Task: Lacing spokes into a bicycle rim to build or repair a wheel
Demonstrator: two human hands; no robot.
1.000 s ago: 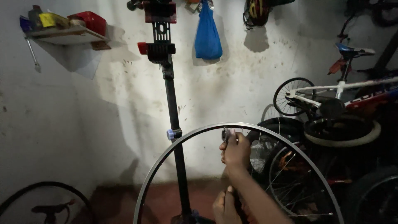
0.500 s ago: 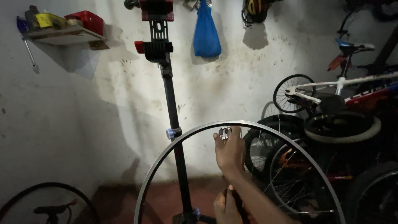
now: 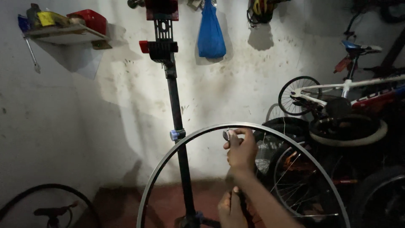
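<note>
Right hand (image 3: 241, 150) pinching small part at bare wheel rim (image 3: 168, 162) top, left hand (image 3: 230, 210) gripping dark tool below

Repair-stand pole (image 3: 179, 143) just behind rim (image 3: 177, 145)

Bare metal rim (image 3: 185, 139) — smooth, dull sheen — against rough plaster wall (image 3: 105, 109).

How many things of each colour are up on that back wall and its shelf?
Blue: 1, the hanging bag
Red: 1, the box on the shelf
Yellow: 2, the item on the shelf and the coiled bundle
Total: 4
</note>
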